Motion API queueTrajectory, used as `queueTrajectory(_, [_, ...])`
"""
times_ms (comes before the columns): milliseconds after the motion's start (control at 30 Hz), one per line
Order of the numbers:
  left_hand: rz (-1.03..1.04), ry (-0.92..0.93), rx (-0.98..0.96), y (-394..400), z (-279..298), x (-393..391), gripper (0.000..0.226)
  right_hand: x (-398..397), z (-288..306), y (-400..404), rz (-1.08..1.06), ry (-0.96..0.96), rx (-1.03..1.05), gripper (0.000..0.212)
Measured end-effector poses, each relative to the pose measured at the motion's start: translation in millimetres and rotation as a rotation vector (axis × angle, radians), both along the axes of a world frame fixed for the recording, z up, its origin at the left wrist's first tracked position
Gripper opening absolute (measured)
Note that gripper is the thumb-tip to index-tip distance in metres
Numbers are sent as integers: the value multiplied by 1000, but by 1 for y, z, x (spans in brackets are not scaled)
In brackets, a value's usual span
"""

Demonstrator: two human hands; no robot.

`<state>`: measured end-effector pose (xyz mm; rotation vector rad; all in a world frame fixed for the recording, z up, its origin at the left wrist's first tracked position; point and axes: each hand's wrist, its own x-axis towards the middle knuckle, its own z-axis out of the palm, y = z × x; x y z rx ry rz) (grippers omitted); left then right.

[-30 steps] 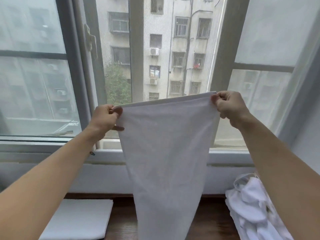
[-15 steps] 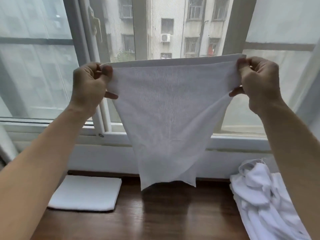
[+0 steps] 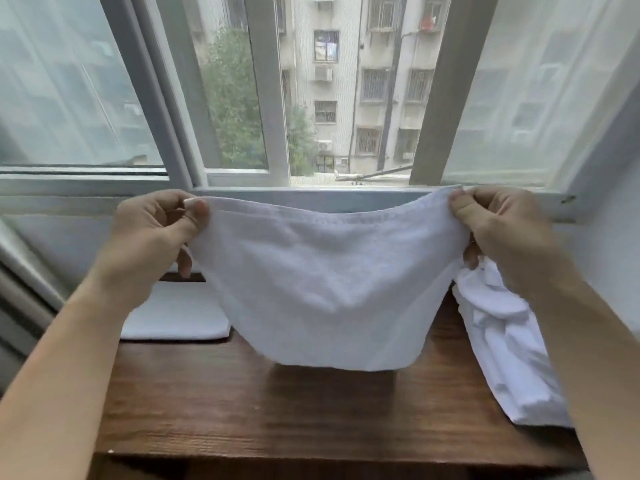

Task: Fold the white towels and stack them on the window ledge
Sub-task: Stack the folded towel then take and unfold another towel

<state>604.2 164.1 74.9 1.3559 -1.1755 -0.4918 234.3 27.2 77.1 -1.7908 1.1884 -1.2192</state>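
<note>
A white towel (image 3: 325, 285) hangs between my two hands over the dark wooden window ledge (image 3: 277, 410). My left hand (image 3: 152, 237) pinches its upper left corner and my right hand (image 3: 502, 233) pinches its upper right corner. The towel sags in the middle, and its lower edge sits at or just above the wood. A folded white towel (image 3: 176, 317) lies flat on the ledge at the left, partly hidden by my left hand. A crumpled heap of white towels (image 3: 509, 351) lies at the right end.
The window frame (image 3: 277, 98) and its sill stand right behind the ledge. Sheer white curtains hang at both sides. The ledge's front edge runs along the bottom of the view.
Both hands have come down with the towel from window height to just above the ledge. The towel, which hung long before, now bunches with its lower edge near the wood.
</note>
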Motion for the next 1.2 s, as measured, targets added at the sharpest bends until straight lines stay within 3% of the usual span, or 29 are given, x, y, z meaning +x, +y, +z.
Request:
queueTrajectory(100, [57,36,75,-21,-18,4,24,11,-20,-12,-44,1,48,37])
queueTrajectory(200, [88,-82,250,-49,-58,11,28,22,-63,-33,-71,137,148,47])
queueTrajectory(300, [23,-157,475,-66,-127,16,28,29,-130,-44,-78,303,304,53])
queueTrajectory(467, [-93,-230,780,-70,-244,18,26,44,-236,-27,-63,476,536,42])
queueTrajectory(700, [-187,-299,846,-80,-298,7,26,56,-295,-4,-79,535,663,38])
queueTrajectory(800, [-176,-179,751,-100,-298,13,31,60,-298,-15,-135,462,616,39])
queueTrajectory(933, [32,52,643,-132,-306,19,30,63,-300,-55,-273,243,600,36])
queueTrajectory(1200, [136,-132,888,-169,-334,6,32,85,-334,-114,-203,440,895,38])
